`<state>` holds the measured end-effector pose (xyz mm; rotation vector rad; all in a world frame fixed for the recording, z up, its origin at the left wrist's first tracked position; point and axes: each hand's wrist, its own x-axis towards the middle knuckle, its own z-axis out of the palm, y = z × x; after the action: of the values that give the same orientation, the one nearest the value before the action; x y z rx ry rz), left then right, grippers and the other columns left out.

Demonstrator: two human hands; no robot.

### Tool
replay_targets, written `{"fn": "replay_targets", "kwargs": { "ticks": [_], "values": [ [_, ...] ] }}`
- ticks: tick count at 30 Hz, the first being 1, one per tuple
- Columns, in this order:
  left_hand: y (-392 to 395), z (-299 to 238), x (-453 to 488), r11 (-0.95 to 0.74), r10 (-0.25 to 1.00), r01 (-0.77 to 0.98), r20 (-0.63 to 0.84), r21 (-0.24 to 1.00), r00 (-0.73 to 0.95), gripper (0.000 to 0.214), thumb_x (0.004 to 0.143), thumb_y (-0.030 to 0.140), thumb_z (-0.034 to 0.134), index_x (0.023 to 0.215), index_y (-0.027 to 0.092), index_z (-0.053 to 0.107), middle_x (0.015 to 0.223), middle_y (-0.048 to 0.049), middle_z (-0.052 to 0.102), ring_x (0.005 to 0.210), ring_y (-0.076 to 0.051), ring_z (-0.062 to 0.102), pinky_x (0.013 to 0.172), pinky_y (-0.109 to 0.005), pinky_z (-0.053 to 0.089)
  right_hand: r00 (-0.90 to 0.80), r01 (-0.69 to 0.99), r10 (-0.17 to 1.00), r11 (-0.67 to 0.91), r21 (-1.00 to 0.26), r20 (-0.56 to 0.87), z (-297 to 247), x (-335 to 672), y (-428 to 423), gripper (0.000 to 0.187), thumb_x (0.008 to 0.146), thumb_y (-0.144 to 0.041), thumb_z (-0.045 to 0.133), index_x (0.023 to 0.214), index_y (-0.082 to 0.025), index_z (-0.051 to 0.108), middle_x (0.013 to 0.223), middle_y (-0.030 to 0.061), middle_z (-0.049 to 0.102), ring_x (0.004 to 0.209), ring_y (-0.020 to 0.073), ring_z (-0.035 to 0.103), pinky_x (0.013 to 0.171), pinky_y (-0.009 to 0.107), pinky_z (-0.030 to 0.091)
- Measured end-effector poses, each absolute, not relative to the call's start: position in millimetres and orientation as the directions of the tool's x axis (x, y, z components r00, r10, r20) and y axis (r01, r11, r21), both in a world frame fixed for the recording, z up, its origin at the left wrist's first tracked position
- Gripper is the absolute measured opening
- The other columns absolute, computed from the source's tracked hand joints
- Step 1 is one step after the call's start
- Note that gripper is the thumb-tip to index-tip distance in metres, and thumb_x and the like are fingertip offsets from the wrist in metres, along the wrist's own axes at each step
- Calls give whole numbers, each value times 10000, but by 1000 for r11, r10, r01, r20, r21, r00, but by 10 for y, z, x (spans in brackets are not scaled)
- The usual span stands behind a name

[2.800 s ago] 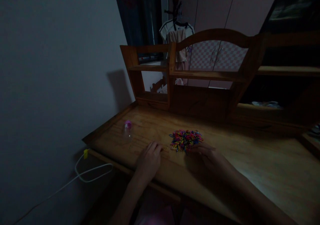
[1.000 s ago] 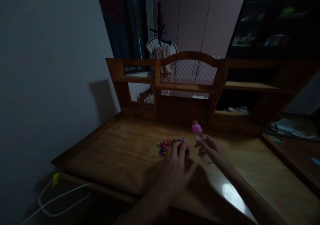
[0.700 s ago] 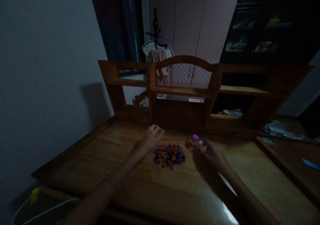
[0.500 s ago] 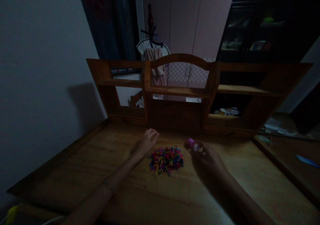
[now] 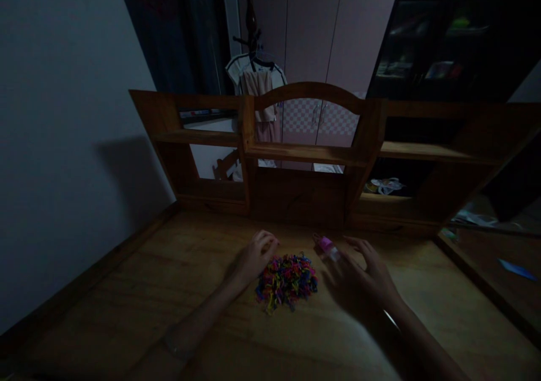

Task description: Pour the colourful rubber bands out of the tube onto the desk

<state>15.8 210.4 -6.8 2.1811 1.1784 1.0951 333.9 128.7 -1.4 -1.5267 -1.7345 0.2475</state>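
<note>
A loose pile of small multicoloured rubber bands (image 5: 287,282) lies on the wooden desk between my hands. My left hand (image 5: 256,257) hovers at the pile's upper left edge, thumb and fingers curled together; a reddish spot shows at the fingertips, too small to name. To the right of the pile is a small purple-and-clear tube-like item (image 5: 328,248) with a thin loop at its far end. My right hand (image 5: 366,271) is beside it with fingers spread, thumb and forefinger apart. Some fingers reach the item's clear end; whether they touch it I cannot tell.
A wooden shelf unit (image 5: 304,154) closes off the back of the desk (image 5: 198,313). The wall (image 5: 84,212) stands at the left. A blue flat object (image 5: 516,269) lies on a surface to the right. The room is dim.
My right hand has opened from its pinch on the purple-and-clear item and shifted right. My left hand has moved slightly right, closer over the rubber bands. The view has tilted down a little.
</note>
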Motion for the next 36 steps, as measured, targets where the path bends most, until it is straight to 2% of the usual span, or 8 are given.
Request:
{"fn": "replay_targets", "kwargs": {
  "ticks": [6,9,12,15,20,27,36],
  "values": [
    [2076,-30,169,-540,841,496,422,679,338,289,962,339,428,903,212,682,977,-52,619,965,-178,592,904,-293,462,44,755,920,225,-617,390,8,3495,1243,412,885,-465,538,1239,-257,568,1250,103,583,1084,276,598,902,439,503],
    [2092,-35,163,-543,840,495,431,678,330,307,965,342,420,892,204,684,974,-58,617,954,-182,595,893,-302,468,-93,765,937,284,-578,338,21,3467,1218,487,848,-400,582,1311,-261,519,1281,108,571,1101,284,593,905,445,504],
    [2111,-43,145,-554,832,496,447,669,328,306,961,347,426,893,206,689,977,-59,616,957,-184,595,888,-305,471,-201,774,920,359,-521,336,-10,3431,1220,579,835,-268,544,1405,-288,444,1340,95,540,1163,271,562,959,438,472],
    [2139,-43,104,-565,824,516,469,644,318,300,957,350,433,899,208,690,977,-60,617,961,-186,593,891,-305,471,-132,809,920,314,-496,368,-77,3425,1237,600,826,-227,514,1418,-290,439,1317,95,555,1120,263,587,937,424,484],
    [2209,-45,21,-571,813,561,507,599,286,288,952,336,443,884,200,688,975,-58,615,956,-184,592,908,-314,461,21,847,907,208,-489,422,-154,3412,1228,528,871,-304,499,1394,-250,459,1233,118,595,1046,275,609,903,439,496],
    [2211,-89,34,-567,820,556,479,608,313,304,952,359,438,878,201,687,976,-54,610,947,-182,596,887,-307,467,21,855,896,214,-472,444,-160,3285,1191,592,916,-400,475,1470,-236,347,1264,132,579,1144,287,556,965,454,452],
    [2211,-106,33,-567,819,557,492,607,297,314,951,369,438,878,198,691,988,-60,602,955,-185,590,854,-306,480,57,855,893,188,-483,447,-96,3335,1152,618,911,-487,499,1461,-249,350,1372,142,498,1206,320,514,974,493,450]
  ]
}}
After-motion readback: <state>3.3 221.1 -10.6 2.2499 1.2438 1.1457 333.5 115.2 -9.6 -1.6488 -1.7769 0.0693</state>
